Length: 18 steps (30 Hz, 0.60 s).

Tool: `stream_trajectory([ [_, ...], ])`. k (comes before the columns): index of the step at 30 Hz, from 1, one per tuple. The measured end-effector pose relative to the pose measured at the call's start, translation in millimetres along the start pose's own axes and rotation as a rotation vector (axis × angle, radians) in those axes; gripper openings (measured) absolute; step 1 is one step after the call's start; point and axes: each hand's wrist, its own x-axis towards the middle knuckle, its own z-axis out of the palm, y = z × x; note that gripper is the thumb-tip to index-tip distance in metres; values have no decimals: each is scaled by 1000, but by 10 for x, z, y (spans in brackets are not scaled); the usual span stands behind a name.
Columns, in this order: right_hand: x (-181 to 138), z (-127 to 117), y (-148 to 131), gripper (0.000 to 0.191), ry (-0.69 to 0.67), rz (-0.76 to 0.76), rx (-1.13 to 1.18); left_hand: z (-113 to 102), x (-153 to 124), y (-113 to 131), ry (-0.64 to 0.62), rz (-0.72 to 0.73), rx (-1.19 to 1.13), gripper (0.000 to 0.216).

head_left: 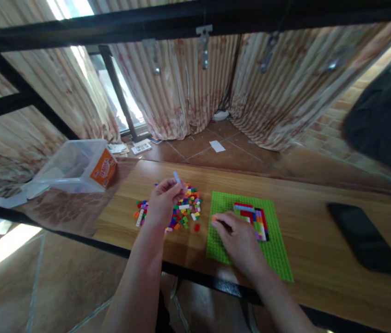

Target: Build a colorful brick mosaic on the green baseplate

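Note:
My left hand is raised over a pile of small coloured bricks and pinches a light blue brick between its fingertips. My right hand rests on the green baseplate, its fingers closed on a small orange brick at the plate's left side. A flat multi-coloured brick build sits on the plate just beyond the right hand.
A clear plastic tub with an orange label lies on its side at the table's left end. A black phone lies at the right. A black metal frame crosses overhead. Curtains hang behind.

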Motion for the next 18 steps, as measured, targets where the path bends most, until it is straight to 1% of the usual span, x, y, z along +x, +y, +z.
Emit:
stream_trajectory([
  [2,-35,137,-21,23,-45,-78,-175,-78,55,44,141,66,43,32],
  [3,-46,197,-25,25,-58,-106,-253,-101,63,53,171,84,68,32],
  [4,-52,249,-23,26,-67,-123,-321,-114,60,55,172,93,91,31],
  [5,-52,290,-16,27,-68,-128,-378,-119,51,49,150,96,111,29],
  [7,-39,346,4,27,-55,-118,-450,-120,23,29,66,87,160,24],
  [10,-3,400,27,26,-22,-92,-467,-127,-11,6,-57,47,286,19],
  [13,29,458,20,23,-26,-83,-390,-132,-40,11,-132,0,383,18],
  [16,51,493,-8,25,-23,-70,-256,-119,-76,20,-194,-12,380,16],
  [18,60,476,-32,27,4,-71,-173,-107,-97,8,-223,-3,373,15],
])
